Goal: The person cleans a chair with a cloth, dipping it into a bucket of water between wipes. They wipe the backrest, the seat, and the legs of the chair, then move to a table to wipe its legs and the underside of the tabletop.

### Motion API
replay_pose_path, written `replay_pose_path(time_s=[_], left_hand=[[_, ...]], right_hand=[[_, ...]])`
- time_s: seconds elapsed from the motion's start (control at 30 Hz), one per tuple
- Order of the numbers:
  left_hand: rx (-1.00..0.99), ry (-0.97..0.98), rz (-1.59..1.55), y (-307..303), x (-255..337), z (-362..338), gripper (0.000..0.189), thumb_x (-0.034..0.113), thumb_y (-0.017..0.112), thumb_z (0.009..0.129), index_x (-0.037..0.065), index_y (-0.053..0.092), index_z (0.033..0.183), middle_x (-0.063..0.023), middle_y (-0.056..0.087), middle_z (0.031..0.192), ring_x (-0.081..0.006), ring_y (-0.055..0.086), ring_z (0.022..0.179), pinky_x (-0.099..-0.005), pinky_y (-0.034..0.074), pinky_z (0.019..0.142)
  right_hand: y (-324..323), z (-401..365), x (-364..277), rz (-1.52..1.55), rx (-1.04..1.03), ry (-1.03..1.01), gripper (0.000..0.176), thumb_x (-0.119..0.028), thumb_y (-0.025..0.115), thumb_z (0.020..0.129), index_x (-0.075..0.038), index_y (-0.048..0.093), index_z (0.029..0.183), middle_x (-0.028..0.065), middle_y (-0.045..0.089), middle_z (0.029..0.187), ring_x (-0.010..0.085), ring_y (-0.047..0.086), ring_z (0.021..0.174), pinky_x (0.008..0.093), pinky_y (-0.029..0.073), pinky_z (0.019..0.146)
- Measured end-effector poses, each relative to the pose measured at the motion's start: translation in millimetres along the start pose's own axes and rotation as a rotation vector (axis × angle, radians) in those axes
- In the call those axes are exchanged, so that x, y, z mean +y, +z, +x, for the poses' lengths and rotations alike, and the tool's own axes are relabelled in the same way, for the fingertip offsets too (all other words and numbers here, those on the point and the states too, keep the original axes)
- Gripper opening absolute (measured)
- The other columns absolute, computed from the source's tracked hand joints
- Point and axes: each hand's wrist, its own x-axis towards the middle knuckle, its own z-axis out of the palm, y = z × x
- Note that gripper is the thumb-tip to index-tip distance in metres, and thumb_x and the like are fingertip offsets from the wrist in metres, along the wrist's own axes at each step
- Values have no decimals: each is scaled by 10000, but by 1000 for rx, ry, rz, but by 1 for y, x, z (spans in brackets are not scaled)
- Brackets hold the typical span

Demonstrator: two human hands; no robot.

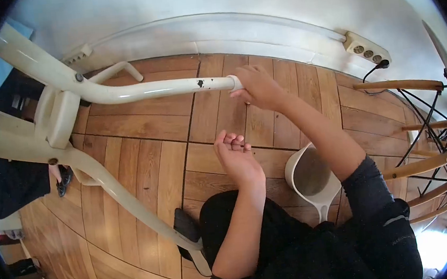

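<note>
A cream-painted metal tube leg (pixel 150 90), chipped near its far end, runs from the table frame (pixel 62 119) at the left. My right hand (pixel 259 87) wraps round the tube's end, where a pale band shows beside my fingers; whether it is a cloth or an end cap I cannot tell. Below it, my left hand (pixel 239 159) is raised palm up, its fingers loosely curled and nothing visible in them. A white long-handled dipper (pixel 290 173) rests on the floor by my right forearm, its inside greyish.
A second frame leg (pixel 128 201) slants down to a foot by my knee. Wooden chair legs (pixel 422 164) crowd the right side. A socket strip (pixel 367 48) with a black plug is fixed along the wall. Another person's shoe (pixel 65 181) shows at left.
</note>
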Motion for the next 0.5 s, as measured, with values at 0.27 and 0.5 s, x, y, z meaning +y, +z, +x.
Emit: replay_pose_path(time_s=[0.27,0.5], left_hand=[[-2,-7,39,-4,-3,1,263,324,428,890,135,477,1067,32,455,927,-104,428,833,-281,323,734],[-33,-4,4,1,-1,-3,271,350,435,912,129,480,1063,43,480,895,-96,434,821,-283,330,706]], right_hand=[[3,-10,7,63,-14,2,420,-386,574,835,-71,498,1101,138,584,935,330,543,881,425,376,745],[16,-44,17,274,-143,477,480,-333,602,849,-51,456,1209,207,573,1058,353,557,981,428,421,832]])
